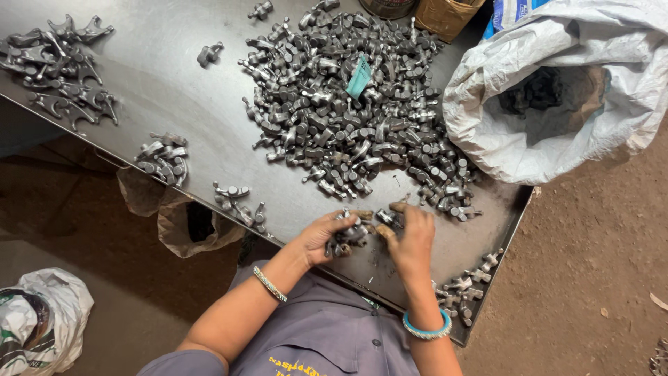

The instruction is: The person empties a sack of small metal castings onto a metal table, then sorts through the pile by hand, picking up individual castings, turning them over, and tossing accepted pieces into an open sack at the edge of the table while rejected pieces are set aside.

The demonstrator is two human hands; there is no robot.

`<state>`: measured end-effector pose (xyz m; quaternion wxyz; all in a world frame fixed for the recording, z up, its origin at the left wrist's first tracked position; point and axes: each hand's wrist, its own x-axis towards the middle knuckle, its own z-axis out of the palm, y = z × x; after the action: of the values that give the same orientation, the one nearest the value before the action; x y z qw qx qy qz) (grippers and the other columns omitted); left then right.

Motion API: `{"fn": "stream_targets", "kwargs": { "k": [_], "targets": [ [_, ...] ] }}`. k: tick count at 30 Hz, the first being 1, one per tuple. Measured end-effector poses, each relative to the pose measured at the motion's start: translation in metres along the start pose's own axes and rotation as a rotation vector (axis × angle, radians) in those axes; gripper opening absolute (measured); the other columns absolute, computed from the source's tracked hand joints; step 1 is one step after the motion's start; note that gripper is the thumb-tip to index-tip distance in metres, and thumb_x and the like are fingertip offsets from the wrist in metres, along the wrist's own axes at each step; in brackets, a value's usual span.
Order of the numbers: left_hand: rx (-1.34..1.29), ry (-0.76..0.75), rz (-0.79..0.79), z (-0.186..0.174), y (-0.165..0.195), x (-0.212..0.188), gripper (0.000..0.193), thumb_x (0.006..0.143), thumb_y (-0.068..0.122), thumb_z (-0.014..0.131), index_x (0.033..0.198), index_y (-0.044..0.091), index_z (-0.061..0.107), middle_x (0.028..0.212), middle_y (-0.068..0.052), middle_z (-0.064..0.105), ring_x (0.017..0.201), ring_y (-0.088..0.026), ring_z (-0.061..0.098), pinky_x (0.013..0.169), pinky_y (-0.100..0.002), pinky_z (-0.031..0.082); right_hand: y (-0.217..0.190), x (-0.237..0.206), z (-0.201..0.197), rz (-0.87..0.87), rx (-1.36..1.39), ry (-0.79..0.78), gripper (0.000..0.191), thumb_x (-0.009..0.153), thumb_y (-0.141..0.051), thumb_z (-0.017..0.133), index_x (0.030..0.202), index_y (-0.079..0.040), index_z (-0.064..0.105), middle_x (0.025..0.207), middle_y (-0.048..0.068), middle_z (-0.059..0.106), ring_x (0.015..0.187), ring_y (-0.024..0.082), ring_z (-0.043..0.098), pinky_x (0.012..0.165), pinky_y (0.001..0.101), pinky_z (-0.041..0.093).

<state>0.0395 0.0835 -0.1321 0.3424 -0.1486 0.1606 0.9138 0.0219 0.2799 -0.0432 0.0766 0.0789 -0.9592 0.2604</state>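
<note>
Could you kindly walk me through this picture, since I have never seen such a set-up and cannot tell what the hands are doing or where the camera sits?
There is no machine here: a person works with two bare hands, and the single camera is worn on the head, looking down. The left hand closes on a few small grey metal parts. The right hand touches more of them at the edge of the large pile of metal parts. Everything lies on a dark metal tray table. Smaller sorted groups sit along its near edge, and flatter forked pieces lie at the far left corner. A white woven sack stands open at the right, and a small teal tag lies on the pile.
</note>
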Motion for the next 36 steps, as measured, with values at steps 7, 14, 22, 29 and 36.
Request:
{"fn": "stream_targets", "kwargs": {
  "k": [7, 14, 22, 29, 36],
  "targets": [
    [0.015, 0.059, 0.056, 0.001, 0.027, -0.007, 0.048, 0.091, 0.024, 0.077, 0.133, 0.005, 0.062, 0.111, -0.017, 0.074, 0.087, -0.022, 0.076, 0.059, -0.034, 0.065, 0.035, -0.009, 0.01, 0.311, 0.54, -0.054, 0.045, 0.075, -0.02, 0.089, 0.112, -0.005, 0.069, 0.103, 0.008, 0.075, 0.095, 0.024, 0.069, 0.086, 0.0377, 0.057],
    [0.054, 0.051, -0.004, 0.009, 0.016, 0.003, 0.046, 0.091, 0.026, 0.076, 0.13, 0.004, 0.065, 0.112, -0.017, 0.076, 0.087, -0.024, 0.077, 0.057, -0.033, 0.064, 0.083, -0.044, -0.005, 0.721, 1.778, -0.115, 0.05, 0.087, -0.011, 0.076, 0.133, 0.002, 0.061, 0.114, 0.018, 0.073, 0.107, 0.027, 0.072, 0.091, 0.0405, 0.059],
    [0.063, 0.079, -0.052, 0.038, -0.003, 0.019, 0.039, 0.092, 0.022, 0.076, 0.123, 0.001, 0.065, 0.107, -0.013, 0.075, 0.089, -0.02, 0.076, 0.072, -0.034, 0.068, 0.098, -0.047, -0.013, 0.714, 1.84, -0.188, 0.053, 0.091, -0.012, 0.072, 0.14, 0.003, 0.058, 0.121, 0.019, 0.072, 0.108, 0.026, 0.07, 0.089, 0.0414, 0.058],
    [0.132, 0.058, 0.09, 0.126, 0.008, 0.102, 0.037, 0.093, 0.025, 0.073, 0.118, 0.001, 0.062, 0.104, -0.011, 0.074, 0.085, -0.02, 0.075, 0.072, -0.035, 0.065, 0.093, 0.018, -0.073, 0.856, 1.185, -0.165, 0.043, 0.09, -0.006, 0.07, 0.131, 0.006, 0.065, 0.107, 0.015, 0.071, 0.095, 0.023, 0.065, 0.085, 0.0344, 0.055],
    [0.237, -0.111, 0.28, 0.242, 0.048, 0.2, 0.045, 0.102, 0.042, 0.071, 0.123, 0.021, 0.039, 0.137, -0.012, 0.052, 0.124, -0.025, 0.044, 0.114, -0.055, 0.034, 0.087, 0.104, -0.122, 0.4, 1.343, 0.396, 0.044, 0.086, 0.005, 0.071, 0.128, -0.004, 0.058, 0.113, 0.014, 0.07, 0.102, 0.024, 0.068, 0.091, 0.0351, 0.061]
  ]
}}
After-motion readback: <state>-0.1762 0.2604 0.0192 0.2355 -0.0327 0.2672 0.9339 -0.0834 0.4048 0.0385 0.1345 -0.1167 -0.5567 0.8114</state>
